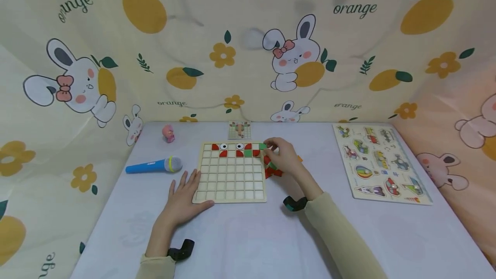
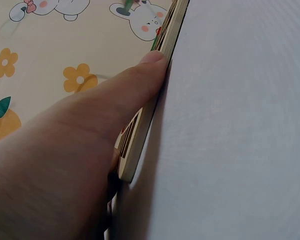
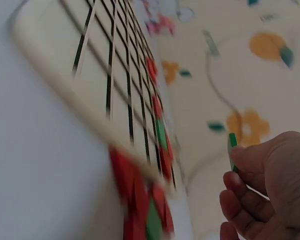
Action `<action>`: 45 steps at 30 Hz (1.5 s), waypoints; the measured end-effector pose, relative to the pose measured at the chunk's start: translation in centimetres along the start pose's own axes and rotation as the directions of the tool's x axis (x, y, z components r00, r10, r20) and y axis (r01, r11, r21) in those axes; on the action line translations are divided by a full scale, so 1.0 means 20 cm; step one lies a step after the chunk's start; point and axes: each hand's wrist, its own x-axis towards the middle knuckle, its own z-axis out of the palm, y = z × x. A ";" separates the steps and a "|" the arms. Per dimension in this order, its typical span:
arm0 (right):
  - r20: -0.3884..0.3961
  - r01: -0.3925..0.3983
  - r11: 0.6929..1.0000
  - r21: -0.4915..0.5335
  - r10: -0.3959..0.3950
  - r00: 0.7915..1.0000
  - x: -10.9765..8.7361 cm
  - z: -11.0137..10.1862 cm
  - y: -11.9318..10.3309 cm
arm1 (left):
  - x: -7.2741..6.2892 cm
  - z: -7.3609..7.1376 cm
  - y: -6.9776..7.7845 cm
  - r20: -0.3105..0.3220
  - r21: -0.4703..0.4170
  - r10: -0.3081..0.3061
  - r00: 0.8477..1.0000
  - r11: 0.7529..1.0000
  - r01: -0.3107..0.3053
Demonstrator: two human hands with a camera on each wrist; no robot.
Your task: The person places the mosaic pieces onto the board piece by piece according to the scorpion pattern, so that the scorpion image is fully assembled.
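A wooden grid board (image 1: 232, 183) lies on the table, with red, green and white eye-patterned tiles (image 1: 240, 146) set in its top two rows. My left hand (image 1: 179, 204) rests at the board's lower left corner, fingers spread and thumb (image 2: 140, 80) along the front edge. With thumb and fingertips my right hand (image 1: 286, 156) pinches a small green tile (image 3: 233, 150) over the board's upper right corner. A pile of loose red and green tiles (image 1: 274, 171) lies beside the board's right edge, partly hidden beneath the right hand.
A small picture card (image 1: 240, 130) lies behind the board. To the left are a blue toy microphone (image 1: 153, 166) and a pink figurine (image 1: 168, 133). A wooden picture puzzle board (image 1: 381, 165) lies on the right. A printed cloth (image 1: 217, 25) hangs behind the table.
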 end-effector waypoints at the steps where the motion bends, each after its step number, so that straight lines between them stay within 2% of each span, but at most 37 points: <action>1: 0.015 0.013 1.000 -0.001 -0.013 1.000 0.03 0.03 -0.03 | 0.00 0.00 0.00 0.002 0.001 -0.001 1.000 1.000 0.001; 7: 0.088 0.053 0.999 0.004 -0.054 0.995 0.17 0.22 -0.12 | 0.00 0.00 0.01 0.002 -0.005 0.001 1.000 1.000 -0.001; 12: 0.129 0.068 0.998 0.010 -0.069 0.989 0.25 0.37 -0.21 | 0.00 0.00 0.01 -0.003 -0.003 0.004 1.000 1.000 -0.004; 17: 0.159 0.124 0.992 -0.037 -0.117 0.980 0.31 0.51 -0.26 | -0.01 0.00 0.01 -0.001 -0.005 0.006 1.000 1.000 -0.006; 22: 0.168 0.134 0.982 -0.130 -0.112 0.979 0.33 0.61 -0.26 | -0.01 0.01 0.00 0.001 -0.007 0.003 1.000 1.000 -0.003; 26: 0.166 0.110 0.973 -0.203 -0.077 0.983 0.34 0.65 -0.27 | -0.01 0.01 0.00 0.008 -0.008 0.003 1.000 1.000 -0.003; 33: 0.148 0.044 0.978 -0.202 -0.014 0.989 0.34 0.65 -0.32 | 0.00 -0.01 0.00 0.001 -0.003 0.008 1.000 1.000 -0.008; 45: 0.156 -0.002 0.957 -0.289 0.049 0.987 0.35 0.64 -0.38 | -0.01 -0.01 0.01 0.007 0.000 0.005 1.000 1.000 -0.005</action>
